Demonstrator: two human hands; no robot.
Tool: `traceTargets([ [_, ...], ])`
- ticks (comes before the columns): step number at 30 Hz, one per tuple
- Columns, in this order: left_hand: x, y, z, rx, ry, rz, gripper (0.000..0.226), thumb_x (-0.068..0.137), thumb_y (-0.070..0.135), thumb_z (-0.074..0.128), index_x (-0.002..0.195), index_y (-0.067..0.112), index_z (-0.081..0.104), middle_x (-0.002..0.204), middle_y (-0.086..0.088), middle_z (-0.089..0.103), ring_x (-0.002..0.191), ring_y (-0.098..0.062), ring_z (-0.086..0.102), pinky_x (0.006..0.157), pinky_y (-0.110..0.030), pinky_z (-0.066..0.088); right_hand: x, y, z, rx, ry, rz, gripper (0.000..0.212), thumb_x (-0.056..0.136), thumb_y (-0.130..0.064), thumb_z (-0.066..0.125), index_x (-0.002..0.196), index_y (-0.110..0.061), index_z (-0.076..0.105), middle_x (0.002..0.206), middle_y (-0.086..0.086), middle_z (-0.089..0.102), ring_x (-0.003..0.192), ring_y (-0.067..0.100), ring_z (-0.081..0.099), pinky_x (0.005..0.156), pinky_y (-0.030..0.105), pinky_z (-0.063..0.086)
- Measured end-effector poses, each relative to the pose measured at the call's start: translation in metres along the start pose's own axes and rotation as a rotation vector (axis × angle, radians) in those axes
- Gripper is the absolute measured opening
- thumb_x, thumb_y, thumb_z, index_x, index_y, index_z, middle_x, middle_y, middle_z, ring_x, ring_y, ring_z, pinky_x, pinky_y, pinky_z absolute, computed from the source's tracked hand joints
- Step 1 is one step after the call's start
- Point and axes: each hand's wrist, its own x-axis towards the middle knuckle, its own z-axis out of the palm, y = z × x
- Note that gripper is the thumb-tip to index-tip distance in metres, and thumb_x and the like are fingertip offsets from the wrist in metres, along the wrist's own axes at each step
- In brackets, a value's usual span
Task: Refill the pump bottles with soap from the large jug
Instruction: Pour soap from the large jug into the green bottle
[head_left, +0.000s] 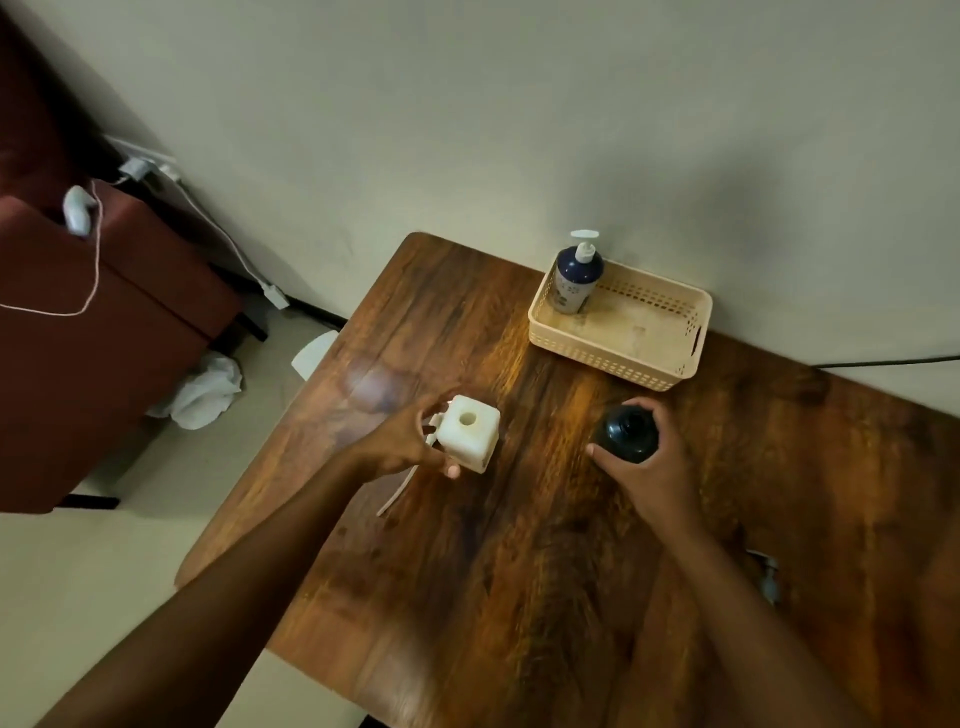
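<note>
The worktop (519, 545) carried a basket (644, 358) well beyond both hands, by the wall, with a blue pump bottle (575, 278) upright in its left corner. The left hand (400, 441) had its fingers (451, 470) wrapped around a white square bottle (470, 434), open-topped, with a loose pump tube (397, 493) lying just below them. The right hand (647, 462) gripped a black bottle (626, 426), fingers curled about its top.
</note>
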Motion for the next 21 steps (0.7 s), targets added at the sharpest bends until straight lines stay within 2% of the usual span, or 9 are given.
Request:
traceTargets([
  [3,0.013,-0.002,0.005,-0.036,-0.053,0.063,0.098,0.065,0.009,0.095,0.149,0.023,0.045,0.144,0.000,0.060,0.137,-0.015,0.055,0.115,-0.040,0.045,0.004,-0.001,0.004,-0.005,0.006,0.003,0.068,0.067,-0.029,0.091,0.120,-0.040,0.050,0.120,-0.014,0.055,0.108,0.006,0.054,0.082,0.014,0.045],
  [6,0.020,-0.003,0.012,-0.066,-0.020,0.143,0.084,0.063,0.007,0.095,0.136,0.024,0.057,0.134,-0.011,0.065,0.128,-0.024,0.063,0.106,-0.041,0.055,0.007,0.000,0.009,-0.018,0.021,0.012,0.067,0.066,-0.030,0.091,0.119,-0.040,0.051,0.121,-0.012,0.055,0.109,0.009,0.055,0.082,0.016,0.046],
  [9,0.024,-0.005,0.014,-0.072,0.006,0.146,0.066,0.068,0.003,0.093,0.126,0.014,0.061,0.123,-0.016,0.070,0.116,-0.028,0.070,0.099,-0.053,0.058,0.010,0.000,0.012,-0.025,0.035,0.019,0.067,0.066,-0.030,0.091,0.120,-0.038,0.052,0.122,-0.010,0.056,0.111,0.011,0.055,0.079,0.011,0.043],
  [12,0.026,-0.005,0.017,-0.105,0.027,0.119,0.065,0.071,0.006,0.091,0.126,0.004,0.057,0.121,-0.020,0.070,0.110,-0.028,0.072,0.099,-0.061,0.056,0.012,-0.001,0.012,-0.006,0.038,0.033,0.067,0.066,-0.028,0.091,0.120,-0.040,0.052,0.123,-0.011,0.055,0.113,0.011,0.054,0.077,0.009,0.042],
  [15,0.025,0.002,0.020,-0.132,0.122,0.126,0.076,0.063,0.022,0.095,0.129,0.012,0.059,0.129,-0.011,0.069,0.124,-0.026,0.066,0.106,-0.057,0.053,0.012,-0.006,0.010,0.012,0.057,0.033,0.066,0.066,-0.030,0.091,0.117,-0.042,0.052,0.121,-0.013,0.056,0.110,0.008,0.054,0.076,0.010,0.042],
  [18,0.028,0.017,0.021,-0.141,0.125,0.169,0.081,0.066,0.024,0.094,0.137,0.017,0.056,0.135,-0.006,0.067,0.129,-0.024,0.063,0.105,-0.052,0.055,0.014,-0.013,0.001,0.026,0.077,0.030,0.065,0.064,-0.031,0.092,0.116,-0.043,0.054,0.120,-0.015,0.056,0.108,0.003,0.054,0.073,0.006,0.043],
  [21,0.030,0.047,0.023,-0.131,0.134,0.234,0.082,0.069,0.023,0.091,0.140,0.015,0.052,0.137,-0.005,0.065,0.132,-0.022,0.061,0.101,-0.040,0.058,0.016,-0.021,-0.013,0.059,0.107,0.025,0.065,0.062,-0.031,0.093,0.115,-0.040,0.056,0.117,-0.019,0.058,0.108,-0.003,0.054,0.069,0.000,0.044],
])
